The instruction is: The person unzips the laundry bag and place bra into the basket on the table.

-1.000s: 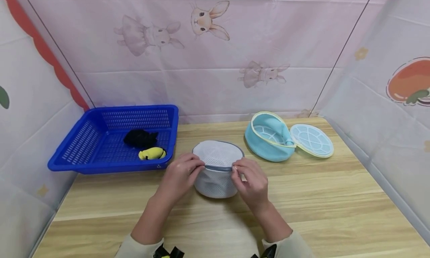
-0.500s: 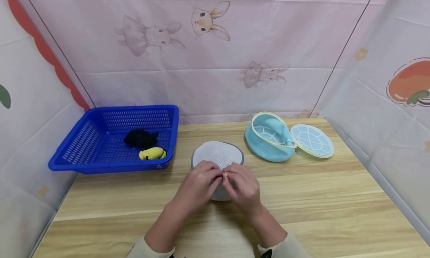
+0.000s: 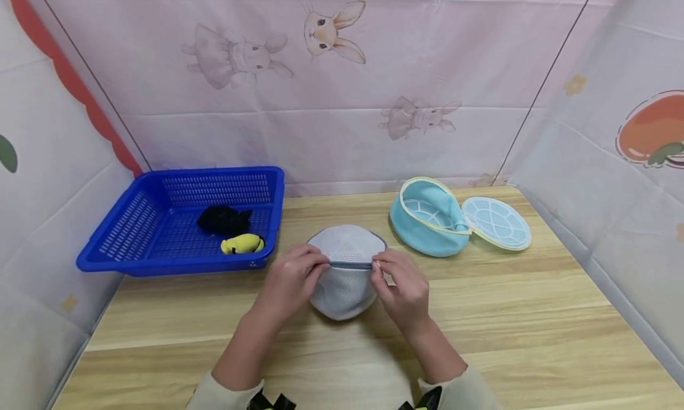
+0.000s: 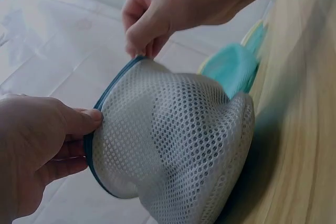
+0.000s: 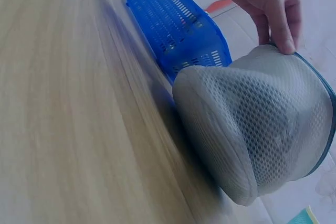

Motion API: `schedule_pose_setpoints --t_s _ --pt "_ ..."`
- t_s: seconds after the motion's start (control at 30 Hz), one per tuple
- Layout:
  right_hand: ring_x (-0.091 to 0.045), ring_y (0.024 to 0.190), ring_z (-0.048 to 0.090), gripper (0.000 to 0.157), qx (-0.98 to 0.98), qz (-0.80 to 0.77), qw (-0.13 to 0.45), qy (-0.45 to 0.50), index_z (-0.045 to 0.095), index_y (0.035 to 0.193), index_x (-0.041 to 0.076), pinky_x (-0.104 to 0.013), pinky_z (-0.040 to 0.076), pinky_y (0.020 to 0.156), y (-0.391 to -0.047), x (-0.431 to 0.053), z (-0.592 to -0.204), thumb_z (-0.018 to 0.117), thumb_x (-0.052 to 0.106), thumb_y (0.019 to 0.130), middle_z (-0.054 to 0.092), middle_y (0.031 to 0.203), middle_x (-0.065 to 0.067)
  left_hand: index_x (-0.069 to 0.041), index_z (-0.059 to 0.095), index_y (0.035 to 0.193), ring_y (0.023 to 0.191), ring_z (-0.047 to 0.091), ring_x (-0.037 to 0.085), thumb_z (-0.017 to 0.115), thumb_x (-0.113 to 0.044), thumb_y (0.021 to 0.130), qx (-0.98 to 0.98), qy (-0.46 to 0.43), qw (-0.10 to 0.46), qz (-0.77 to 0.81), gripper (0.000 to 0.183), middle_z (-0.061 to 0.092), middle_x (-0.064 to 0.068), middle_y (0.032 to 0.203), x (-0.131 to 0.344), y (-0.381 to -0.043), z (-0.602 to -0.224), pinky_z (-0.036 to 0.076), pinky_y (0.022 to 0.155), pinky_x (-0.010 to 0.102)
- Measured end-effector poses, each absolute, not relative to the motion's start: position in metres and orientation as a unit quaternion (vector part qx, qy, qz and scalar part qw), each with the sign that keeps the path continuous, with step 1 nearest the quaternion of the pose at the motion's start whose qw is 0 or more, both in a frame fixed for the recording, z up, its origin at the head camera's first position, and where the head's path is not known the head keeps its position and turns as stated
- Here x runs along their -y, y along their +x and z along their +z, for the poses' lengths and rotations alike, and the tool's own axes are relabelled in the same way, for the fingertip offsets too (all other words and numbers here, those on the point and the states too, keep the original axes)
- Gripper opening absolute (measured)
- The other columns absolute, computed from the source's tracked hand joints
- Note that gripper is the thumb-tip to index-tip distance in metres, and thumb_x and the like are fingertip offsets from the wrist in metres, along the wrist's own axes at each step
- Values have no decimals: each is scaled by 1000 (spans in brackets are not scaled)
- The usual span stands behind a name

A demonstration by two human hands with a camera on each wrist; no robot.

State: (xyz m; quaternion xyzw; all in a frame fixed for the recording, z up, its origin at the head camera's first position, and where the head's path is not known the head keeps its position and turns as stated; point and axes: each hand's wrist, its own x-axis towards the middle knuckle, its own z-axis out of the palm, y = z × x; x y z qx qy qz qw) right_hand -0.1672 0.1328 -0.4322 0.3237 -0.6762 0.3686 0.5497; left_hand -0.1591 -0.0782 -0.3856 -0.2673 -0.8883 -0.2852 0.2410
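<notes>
A white mesh laundry bag (image 3: 344, 294) with a grey zipper edge stands on the table between my hands, its near zipper edge stretched straight. My left hand (image 3: 293, 276) pinches that edge on the left, and my right hand (image 3: 403, 285) pinches it on the right with thumb and index finger. In the left wrist view the bag's wall (image 4: 184, 119) is creased and tilted, with the left hand (image 4: 42, 150) at its dark rim and the right hand (image 4: 173, 11) farther along. The right wrist view shows the left hand (image 5: 273, 9) on the rim. The bag's inside is mostly hidden.
A blue plastic basket (image 3: 133, 266) stands at the back left, holding a black cloth bundle (image 3: 223, 220) and a yellow rolled item (image 3: 243, 244). At the back right sits a light-blue mesh bag (image 3: 427, 244) with its round lid (image 3: 497, 223) folded out onto the table.
My hands came together at the middle of the near zipper edge, then parted to either side, pulling the edge straight. The bag's front now slopes more. The basket and light-blue bag stayed put.
</notes>
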Motion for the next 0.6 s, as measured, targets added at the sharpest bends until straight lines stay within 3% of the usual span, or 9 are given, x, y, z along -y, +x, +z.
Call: schedule_pose_setpoints --t_s 0.17,0.37,0.6 --pt "-32 76 68 6 678 369 548 323 70 76 -5 -36 59 78 -167 -132 -433 66 -4 80 71 81 -17 -9 78 89 86 62 12 81 -7 80 897 -252 238 -274 10 68 -2 90 81 -160 -386 57 75 23" --pt "-30 75 68 9 679 363 547 329 71 77 -5 -38 59 80 -163 -126 -432 66 -1 83 72 81 -15 -8 78 92 90 63 15 83 -9 78 887 -283 251 -266 15 70 0 92 73 -157 -388 56 84 28" --pt "-29 75 69 15 674 350 546 355 71 77 -5 -38 59 81 -159 -117 -429 65 2 88 71 82 -15 -10 78 93 91 63 11 77 -11 85 873 -334 237 -264 8 69 -2 92 50 -148 -388 56 83 24"
